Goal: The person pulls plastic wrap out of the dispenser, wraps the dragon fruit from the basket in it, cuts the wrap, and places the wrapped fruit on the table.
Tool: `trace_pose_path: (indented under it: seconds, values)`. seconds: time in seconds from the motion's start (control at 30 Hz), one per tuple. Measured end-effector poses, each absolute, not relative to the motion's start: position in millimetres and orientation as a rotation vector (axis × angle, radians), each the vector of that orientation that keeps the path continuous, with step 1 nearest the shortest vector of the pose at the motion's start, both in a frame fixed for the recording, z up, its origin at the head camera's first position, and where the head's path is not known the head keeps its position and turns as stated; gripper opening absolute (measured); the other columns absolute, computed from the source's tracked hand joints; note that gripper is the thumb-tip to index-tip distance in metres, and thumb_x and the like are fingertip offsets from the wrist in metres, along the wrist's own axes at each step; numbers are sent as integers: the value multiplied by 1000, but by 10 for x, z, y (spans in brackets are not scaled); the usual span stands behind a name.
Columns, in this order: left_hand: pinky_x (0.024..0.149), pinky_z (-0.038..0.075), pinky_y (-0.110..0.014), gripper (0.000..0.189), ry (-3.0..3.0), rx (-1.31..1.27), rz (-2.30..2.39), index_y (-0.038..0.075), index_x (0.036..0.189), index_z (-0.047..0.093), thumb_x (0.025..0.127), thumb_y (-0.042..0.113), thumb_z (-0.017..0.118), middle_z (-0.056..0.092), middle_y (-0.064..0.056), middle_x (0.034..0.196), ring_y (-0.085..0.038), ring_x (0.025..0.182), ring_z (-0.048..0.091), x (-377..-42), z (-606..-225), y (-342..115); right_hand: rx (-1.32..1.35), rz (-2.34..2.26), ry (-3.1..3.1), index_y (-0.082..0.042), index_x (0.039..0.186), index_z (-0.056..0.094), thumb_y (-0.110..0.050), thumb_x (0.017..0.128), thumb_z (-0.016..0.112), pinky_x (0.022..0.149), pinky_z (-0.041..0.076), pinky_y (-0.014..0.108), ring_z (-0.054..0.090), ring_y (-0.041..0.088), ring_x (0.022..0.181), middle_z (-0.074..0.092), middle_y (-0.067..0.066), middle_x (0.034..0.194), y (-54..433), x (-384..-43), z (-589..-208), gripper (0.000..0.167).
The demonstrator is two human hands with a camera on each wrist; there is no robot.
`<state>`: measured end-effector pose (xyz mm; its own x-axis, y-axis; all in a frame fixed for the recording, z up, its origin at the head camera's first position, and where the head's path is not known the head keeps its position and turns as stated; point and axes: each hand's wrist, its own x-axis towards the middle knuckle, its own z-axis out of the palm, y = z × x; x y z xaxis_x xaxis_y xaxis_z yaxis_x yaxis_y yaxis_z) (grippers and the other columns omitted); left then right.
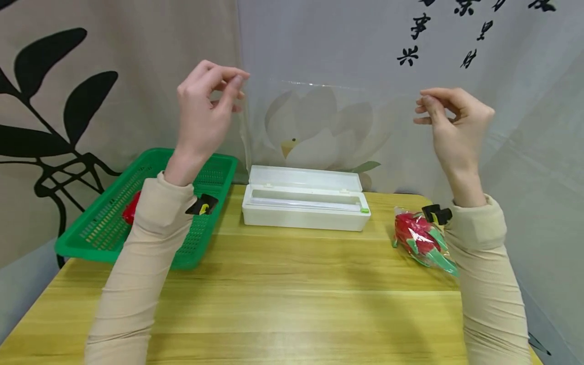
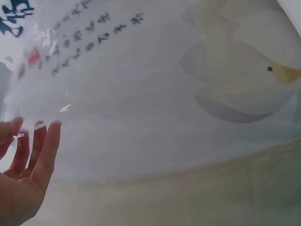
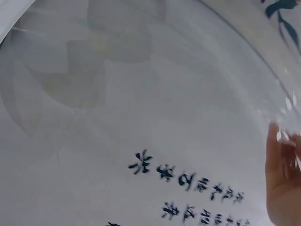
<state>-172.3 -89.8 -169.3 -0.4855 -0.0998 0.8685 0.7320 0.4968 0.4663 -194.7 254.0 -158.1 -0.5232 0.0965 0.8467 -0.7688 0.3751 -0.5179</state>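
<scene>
A sheet of clear plastic wrap [image 1: 315, 85] is stretched in the air between both hands, showing mainly as a thin shiny upper edge. My left hand [image 1: 205, 109] pinches one corner between thumb and forefinger, above the green basket's right side. On the other side my right hand [image 1: 458, 121] pinches the opposite corner, raised over the table's back right. Glints on the wrap appear at the fingertips in both wrist views. Below the sheet stands a white wrap dispenser box [image 1: 305, 215], its lid up and a roll lying inside.
A green plastic basket [image 1: 191, 258] stands at the left with a red object [image 1: 131, 208] in it, partly behind the left sleeve. Near the right forearm lies a red dragon fruit [image 1: 417, 233] with green tips, in clear film. A printed curtain [image 1: 328, 40] hangs behind the wooden table [image 1: 292, 304].
</scene>
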Motion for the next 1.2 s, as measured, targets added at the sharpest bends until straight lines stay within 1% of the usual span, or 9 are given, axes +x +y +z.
trace_pose_path:
  seconds: [0.17,0.27,0.37,0.5,0.63,0.83,0.97,1.1,1.2]
  values:
    - [66,52,-9,18,-1885,-654,-1087,-3,100,72,92,7,60,48,26,81,7,69,59,-1427,-1737,-1002,843,1411,-1772,20,90,66,9,84,62,63,57,20,69,9,64,73,1,77,2738,-1634,-1674,13]
    - [67,54,-12,17,-1942,-760,-1137,-7,102,69,89,-1,60,55,24,82,0,69,62,-1246,-1797,-1072,1026,1538,-1778,26,90,61,18,83,57,66,58,24,70,15,69,73,9,83,2886,-1428,-1768,11]
    - [69,56,-15,14,-1992,-869,-1244,-9,99,67,86,-7,61,63,14,84,-7,70,64,-1067,-1887,-1151,1243,1621,-1794,28,89,59,25,82,51,70,58,25,70,20,77,72,16,90,3023,-1247,-1888,11]
    - [66,55,-16,7,-1995,-1075,-1369,-8,91,66,86,-8,61,67,3,86,-10,72,65,-894,-2054,-1252,1491,1629,-1840,24,93,61,22,84,53,76,57,22,70,19,84,71,17,97,3145,-1057,-2063,13]
    - [62,54,-18,8,-1994,-1286,-1421,-1,91,66,88,-5,60,65,0,88,-9,76,63,-775,-2217,-1322,1703,1604,-1852,20,101,62,17,87,52,79,53,18,67,18,94,69,15,106,3193,-928,-2221,17]
    - [66,54,-18,29,-2047,-1453,-1509,7,99,66,82,-15,61,65,0,93,-8,81,60,-596,-2466,-1398,1934,1643,-1817,14,107,62,16,89,48,88,50,22,61,21,106,68,14,112,3183,-802,-2462,23]
    - [63,53,-19,39,-2169,-1470,-1532,12,105,66,79,-17,63,65,1,92,-6,81,59,-490,-2658,-1401,1983,1682,-1923,8,110,63,21,86,46,81,50,26,60,20,100,67,12,109,3240,-741,-2685,32]
    - [63,55,-21,35,-2292,-1496,-1578,15,104,66,82,-12,63,65,0,91,-7,78,61,-417,-2852,-1380,2028,1764,-2026,4,114,62,28,81,44,66,50,34,60,21,91,65,13,105,3295,-722,-2964,45]
    - [65,58,-25,30,-2323,-1546,-1646,16,100,67,84,-10,62,65,-2,91,-8,80,62,-383,-3012,-1371,2059,1851,-2047,2,118,61,30,80,42,64,52,36,62,23,90,65,14,105,3315,-719,-3197,50]
